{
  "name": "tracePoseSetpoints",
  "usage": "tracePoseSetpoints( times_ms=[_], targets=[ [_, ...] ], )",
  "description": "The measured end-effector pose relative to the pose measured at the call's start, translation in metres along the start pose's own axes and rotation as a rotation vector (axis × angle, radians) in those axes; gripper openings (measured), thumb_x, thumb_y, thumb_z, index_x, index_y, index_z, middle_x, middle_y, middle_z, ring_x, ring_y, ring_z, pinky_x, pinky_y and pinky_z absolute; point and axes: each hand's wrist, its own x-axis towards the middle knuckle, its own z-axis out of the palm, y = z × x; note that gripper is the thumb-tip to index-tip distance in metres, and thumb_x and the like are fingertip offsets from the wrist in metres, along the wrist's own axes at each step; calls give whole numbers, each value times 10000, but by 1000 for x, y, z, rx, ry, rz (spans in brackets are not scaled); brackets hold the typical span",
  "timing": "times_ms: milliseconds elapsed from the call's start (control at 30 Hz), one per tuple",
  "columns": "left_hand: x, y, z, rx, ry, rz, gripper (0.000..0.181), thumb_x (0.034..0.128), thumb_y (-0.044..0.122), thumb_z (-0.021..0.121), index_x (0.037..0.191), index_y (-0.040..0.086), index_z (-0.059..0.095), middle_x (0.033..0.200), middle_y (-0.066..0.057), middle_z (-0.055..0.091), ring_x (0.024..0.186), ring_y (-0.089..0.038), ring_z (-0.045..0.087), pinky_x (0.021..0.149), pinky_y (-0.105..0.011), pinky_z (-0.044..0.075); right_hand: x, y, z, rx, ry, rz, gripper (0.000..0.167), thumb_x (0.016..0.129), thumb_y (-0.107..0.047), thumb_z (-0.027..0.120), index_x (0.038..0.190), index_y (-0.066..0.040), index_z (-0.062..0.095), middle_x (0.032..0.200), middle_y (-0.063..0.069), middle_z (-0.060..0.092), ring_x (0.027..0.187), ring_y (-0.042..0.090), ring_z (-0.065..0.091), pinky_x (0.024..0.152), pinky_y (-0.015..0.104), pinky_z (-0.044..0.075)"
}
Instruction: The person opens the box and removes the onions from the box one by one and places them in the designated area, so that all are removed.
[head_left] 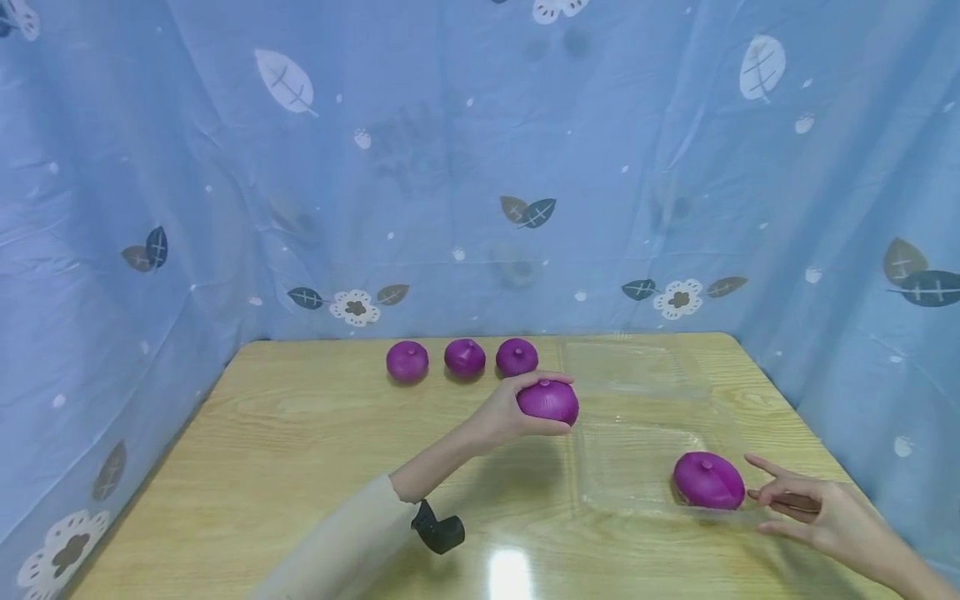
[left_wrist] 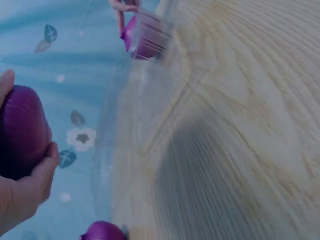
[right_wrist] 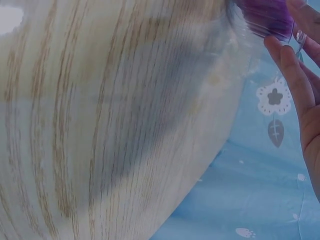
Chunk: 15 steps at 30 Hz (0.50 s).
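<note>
In the head view the left hand [head_left: 510, 417] grips a purple onion [head_left: 549, 402] between thumb and fingers, above the table left of a clear plastic container [head_left: 637, 500]. The left wrist view shows that held onion [left_wrist: 24, 132] too. Another purple onion [head_left: 708, 481] lies in the container's front right corner. Just right of it is the right hand [head_left: 832, 512], fingers apart and slightly bent, holding nothing. In the right wrist view its fingers [right_wrist: 295, 75] are beside the container's wall; whether they touch it I cannot tell.
Three more purple onions, the left [head_left: 407, 362], middle [head_left: 465, 358] and right [head_left: 517, 357] ones, stand in a row at the table's back. A second clear plastic part [head_left: 630, 367] lies behind the container's front part. A blue patterned cloth [head_left: 450, 167] surrounds the wooden table [head_left: 300, 433].
</note>
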Motion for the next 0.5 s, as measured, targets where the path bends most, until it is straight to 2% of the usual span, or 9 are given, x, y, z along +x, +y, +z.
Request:
tracePoseSetpoints(
  times_ms=[100, 233, 367, 500],
  targets=[
    [-12, 2, -4, 62, 22, 1, 547, 752, 112, 818, 1246, 255, 634, 1307, 93, 566, 1066, -164, 586, 842, -281, 530, -1, 1, -1, 25, -7, 7, 358, 625, 230, 737, 886, -2, 661, 1391, -220, 459, 1031, -52, 594, 760, 118, 514],
    [-31, 0, -6, 124, 16, 8, 513, 770, 140, 809, 1241, 248, 638, 1324, 48, 569, 1063, -157, 588, 841, -266, 522, -3, -1, -2, -16, 1, 49, 333, 637, 198, 752, 867, -28, 666, 1374, -263, 450, 997, -71, 601, 744, 111, 515],
    [-44, -6, -9, 80, -13, -7, 495, 782, 118, 791, 1244, 193, 628, 1292, 1, 570, 1079, -166, 565, 838, -275, 528, -2, -2, -1, -116, 42, 61, 358, 593, 156, 798, 842, -71, 679, 1333, -289, 470, 944, -97, 608, 693, 97, 515],
    [-54, -10, -15, 42, -14, -68, 491, 762, 84, 795, 1216, 167, 628, 1244, -5, 566, 1038, -197, 575, 812, -304, 546, -1, -1, -1, -100, 39, 83, 345, 600, 168, 787, 841, -51, 676, 1332, -288, 471, 938, -88, 614, 691, 108, 520]
  ],
)
